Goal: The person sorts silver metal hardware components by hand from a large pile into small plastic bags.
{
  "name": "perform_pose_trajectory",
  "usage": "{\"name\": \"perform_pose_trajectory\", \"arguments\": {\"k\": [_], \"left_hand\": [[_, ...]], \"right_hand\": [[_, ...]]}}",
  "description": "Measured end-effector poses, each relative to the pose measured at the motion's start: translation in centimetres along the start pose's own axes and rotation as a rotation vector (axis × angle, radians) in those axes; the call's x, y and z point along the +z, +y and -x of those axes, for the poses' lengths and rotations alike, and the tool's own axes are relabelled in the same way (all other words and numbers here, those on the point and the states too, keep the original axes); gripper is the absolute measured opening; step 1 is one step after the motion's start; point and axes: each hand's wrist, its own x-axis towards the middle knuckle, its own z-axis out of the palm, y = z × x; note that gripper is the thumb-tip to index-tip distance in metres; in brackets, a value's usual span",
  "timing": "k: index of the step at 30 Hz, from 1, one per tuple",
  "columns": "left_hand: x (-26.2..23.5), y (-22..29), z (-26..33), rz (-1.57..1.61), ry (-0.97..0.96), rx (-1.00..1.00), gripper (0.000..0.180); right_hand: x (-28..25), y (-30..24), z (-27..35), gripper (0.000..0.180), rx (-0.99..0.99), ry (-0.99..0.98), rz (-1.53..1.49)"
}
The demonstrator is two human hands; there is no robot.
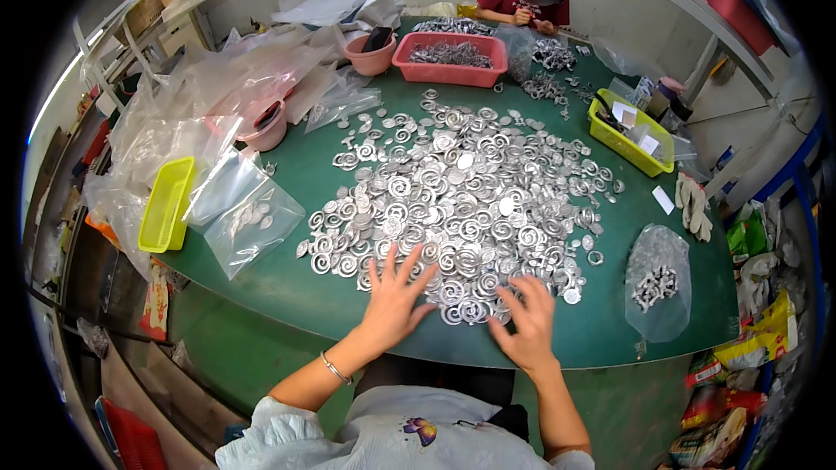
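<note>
A wide heap of silver metal spiral pieces and small discs covers the middle of the green table. At the heap's near edge, my left hand lies with its fingers spread, the tips touching the pieces. My right hand is at the near right edge of the heap, fingers apart and slightly bent, the tips at the outermost pieces. Neither hand grips anything that shows. Left of the heap lies a clear plastic bag with a few silver pieces in it.
A yellow-green tray and piled clear bags lie left. Pink tub with metal parts stands at the back. Right are a yellow basket, gloves and a bag of small parts. Another person works at the far side.
</note>
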Motion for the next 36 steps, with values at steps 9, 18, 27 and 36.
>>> {"name": "perform_pose_trajectory", "arguments": {"k": [9, 18, 27, 36], "left_hand": [[0.8, -4.3, 1.2, 0.076, 0.215, -0.156, 0.036], [-1.0, -3.5, 2.6, 0.2, 0.226, -0.211, 0.031], [-1.2, 1.5, 4.3, 0.958, 0.015, -0.051, 0.035], [1.5, 3.5, 4.1, 2.372, -0.418, -0.735, 0.029]], "right_hand": [[3.6, -0.4, -3.3, 0.046, -0.079, -0.354, 0.1], [1.6, 2.4, -2.1, 0.017, 0.06, 0.063, 0.1], [0.5, 2.9, -2.0, 0.011, 0.442, 0.364, 0.019], [1.0, -2.2, -1.3, 0.022, 0.385, -0.072, -0.43]]}}
